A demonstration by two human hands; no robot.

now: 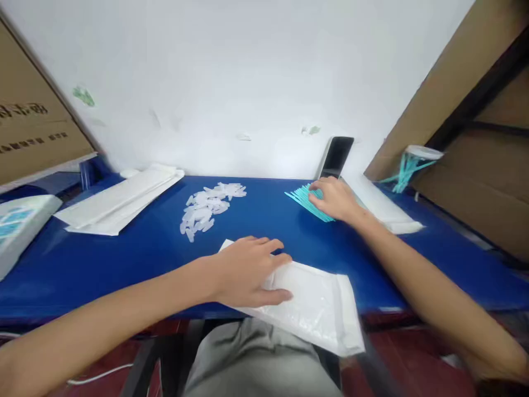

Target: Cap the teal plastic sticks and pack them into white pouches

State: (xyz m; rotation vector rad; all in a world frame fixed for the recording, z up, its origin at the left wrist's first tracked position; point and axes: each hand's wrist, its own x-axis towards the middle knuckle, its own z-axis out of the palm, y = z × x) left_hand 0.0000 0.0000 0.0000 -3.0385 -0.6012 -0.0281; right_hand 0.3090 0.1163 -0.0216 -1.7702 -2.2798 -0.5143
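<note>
My left hand (252, 273) lies with its fingers spread on a white packet (314, 300) at the table's front edge; part of the packet sticks out over the edge. At the right, my right hand (333, 197) reaches over a fan of thin turquoise sticks (308, 203), its fingers curled down at them. Whether a stick is between its fingertips is too small to tell. Left of the middle, a loose pile of small translucent white pieces (204, 208) is spread on the blue table (264, 212).
White flat packets (124, 201) lie at the back left, beside a white and blue pack (22, 226). A phone (336, 157) leans on the wall behind the sticks. Another white packet (380, 204) and a white-topped holder with turquoise strips (407, 171) stand right. Cardboard flanks both sides.
</note>
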